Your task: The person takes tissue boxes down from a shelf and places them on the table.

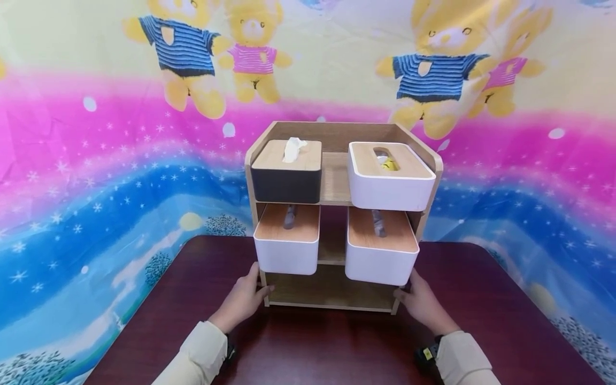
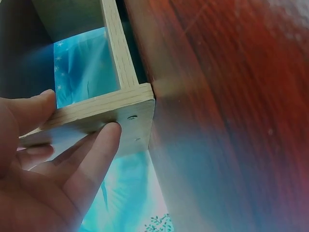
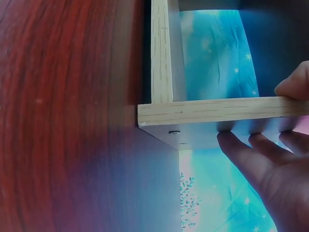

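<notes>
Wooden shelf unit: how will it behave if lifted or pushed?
Probably stiff: the shelf unit has solid-looking side panels with fasteners near the bottom corners. Perhaps front-heavy: two lower white boxes overhang its front and may slide if tilted.

On my feed, lower left, the left hand (image 2: 55, 186) pinches a pale wooden panel (image 2: 99, 103); a reddish-brown tabletop (image 2: 231, 116) fills the right.

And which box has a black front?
The top left box, with white tissue poking out of its lid. Its front is black; the top right box, lower left box and lower right box have white fronts.
</notes>
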Motion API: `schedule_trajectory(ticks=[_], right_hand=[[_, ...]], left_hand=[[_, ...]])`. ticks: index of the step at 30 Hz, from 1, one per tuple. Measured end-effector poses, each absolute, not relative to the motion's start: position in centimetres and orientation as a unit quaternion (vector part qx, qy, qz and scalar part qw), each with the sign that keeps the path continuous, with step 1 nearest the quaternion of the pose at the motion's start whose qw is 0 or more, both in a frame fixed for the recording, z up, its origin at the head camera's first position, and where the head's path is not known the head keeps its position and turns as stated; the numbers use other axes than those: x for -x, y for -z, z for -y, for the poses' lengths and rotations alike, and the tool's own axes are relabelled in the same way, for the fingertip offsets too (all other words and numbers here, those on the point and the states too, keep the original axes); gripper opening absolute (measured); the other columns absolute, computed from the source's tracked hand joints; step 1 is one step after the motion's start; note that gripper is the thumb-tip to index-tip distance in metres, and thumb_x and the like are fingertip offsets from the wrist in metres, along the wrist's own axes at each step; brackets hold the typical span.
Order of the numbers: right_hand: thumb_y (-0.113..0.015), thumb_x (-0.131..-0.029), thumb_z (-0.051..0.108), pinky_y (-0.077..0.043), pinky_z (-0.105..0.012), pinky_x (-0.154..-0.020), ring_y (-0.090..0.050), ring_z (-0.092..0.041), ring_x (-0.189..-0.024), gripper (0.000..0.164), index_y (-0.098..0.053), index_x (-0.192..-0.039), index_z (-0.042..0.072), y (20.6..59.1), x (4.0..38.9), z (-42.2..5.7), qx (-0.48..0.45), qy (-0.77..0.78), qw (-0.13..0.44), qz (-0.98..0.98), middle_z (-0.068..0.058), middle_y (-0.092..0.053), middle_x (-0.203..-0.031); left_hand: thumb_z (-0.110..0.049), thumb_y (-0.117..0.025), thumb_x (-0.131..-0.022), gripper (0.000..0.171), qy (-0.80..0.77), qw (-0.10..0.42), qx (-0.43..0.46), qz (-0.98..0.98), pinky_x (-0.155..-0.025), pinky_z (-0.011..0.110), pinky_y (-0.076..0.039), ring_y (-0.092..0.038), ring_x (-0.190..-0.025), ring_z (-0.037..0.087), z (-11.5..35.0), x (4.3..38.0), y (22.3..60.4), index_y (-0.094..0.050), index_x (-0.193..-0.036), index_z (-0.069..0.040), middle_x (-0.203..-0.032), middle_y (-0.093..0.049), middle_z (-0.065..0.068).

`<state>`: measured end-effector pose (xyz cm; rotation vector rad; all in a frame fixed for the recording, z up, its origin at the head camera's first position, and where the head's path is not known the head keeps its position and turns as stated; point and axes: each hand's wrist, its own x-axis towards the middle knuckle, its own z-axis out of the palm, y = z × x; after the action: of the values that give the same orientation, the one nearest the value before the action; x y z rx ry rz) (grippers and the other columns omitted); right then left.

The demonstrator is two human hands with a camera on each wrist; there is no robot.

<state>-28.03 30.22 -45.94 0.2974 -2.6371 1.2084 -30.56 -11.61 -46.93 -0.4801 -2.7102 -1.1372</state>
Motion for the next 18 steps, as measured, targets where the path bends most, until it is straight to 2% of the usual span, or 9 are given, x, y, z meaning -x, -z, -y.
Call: schedule_trajectory(ticks=[9,13,18], right_hand=[[-0.059,-0.086,-0.008,-0.049,-0.049,-0.086,-0.052,-0.035,-0.116,0.078,-0.019,-0.153,0.002,46.36,28.21,-30.22,-0.097,-0.414,0.121,0.897,-0.022,-0.046,-0.138],[-0.059,-0.087,-0.007,-0.05,-0.046,-0.083,-0.053,-0.035,-0.116,0.079,-0.018,-0.154,0.004,46.02,28.18,-29.93,-0.096,-0.419,0.123,0.895,-0.021,-0.046,-0.138],[-0.06,-0.087,-0.006,-0.049,-0.05,-0.086,-0.051,-0.038,-0.118,0.081,-0.016,-0.154,0.002,46.06,27.77,-29.94,-0.082,-0.409,0.121,0.901,-0.024,-0.043,-0.141]], left_hand=[[-0.004,-0.068,-0.09,0.061,0.373,0.088,0.173,0.907,-0.064,0.035,-0.057,-0.069,-0.089,0.025,11.79,30.88,46.89,-0.034,-0.14,-0.01,-0.119,-0.063,0.02],[-0.001,-0.069,-0.087,0.065,0.365,0.101,0.178,0.908,-0.065,0.038,-0.058,-0.069,-0.087,0.026,11.99,30.9,46.3,-0.034,-0.141,-0.007,-0.117,-0.064,0.021],[-0.003,-0.07,-0.087,0.06,0.355,0.1,0.174,0.913,-0.063,0.036,-0.057,-0.069,-0.082,0.023,11.74,30.57,46.57,-0.038,-0.138,-0.007,-0.113,-0.066,0.02]])
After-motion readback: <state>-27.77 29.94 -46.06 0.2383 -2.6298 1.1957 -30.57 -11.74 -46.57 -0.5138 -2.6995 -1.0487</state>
